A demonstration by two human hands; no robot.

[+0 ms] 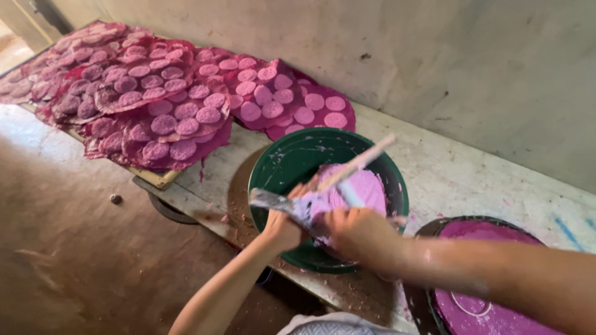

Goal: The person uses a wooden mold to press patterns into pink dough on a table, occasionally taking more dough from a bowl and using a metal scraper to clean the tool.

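Observation:
A green bucket stands on a low, paint-stained bench and holds thick pink-purple paste. My left hand grips a flat, paste-smeared scraper at the bucket's near rim. My right hand is closed on a pale wooden stick that slants up and to the right over the paste. The two hands meet over the front of the bucket, and a lump of paste sits between the tools.
Stacked purple sheets dotted with pink round discs lie across the bench at the left and back. A dark round tray coated in purple paste sits at the lower right. A grey wall rises behind; brown floor lies at the left.

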